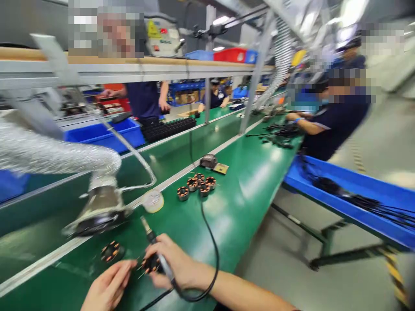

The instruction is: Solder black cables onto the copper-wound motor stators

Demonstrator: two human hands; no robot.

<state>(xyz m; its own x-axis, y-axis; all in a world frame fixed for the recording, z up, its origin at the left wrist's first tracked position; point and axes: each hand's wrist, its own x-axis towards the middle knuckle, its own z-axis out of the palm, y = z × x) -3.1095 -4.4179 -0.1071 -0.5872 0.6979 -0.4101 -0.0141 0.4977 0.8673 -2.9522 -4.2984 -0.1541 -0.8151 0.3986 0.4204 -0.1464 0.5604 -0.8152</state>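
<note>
My right hand (177, 261) is closed round a soldering iron (166, 265) with a black cable, its metal tip pointing up and left. The same hand also grips a copper-wound stator (151, 262). Just left of it, my left hand (112, 283) pinches at thin wire ends beside that stator; what lies between the fingertips is too small to make out. Another stator (111, 251) rests on the green table (240, 216) behind my left hand. Farther back stands a group of several stators (197, 186). A round solder spool (153, 201) lies between that group and my hands.
A fume hood (100, 211) on a silver duct hangs at the left. A dark block with a yellowish plate (221, 168) lies behind the stators. Black cables (280, 131) lie farther along the table. A blue tray (356, 190) stands at the right. People work nearby.
</note>
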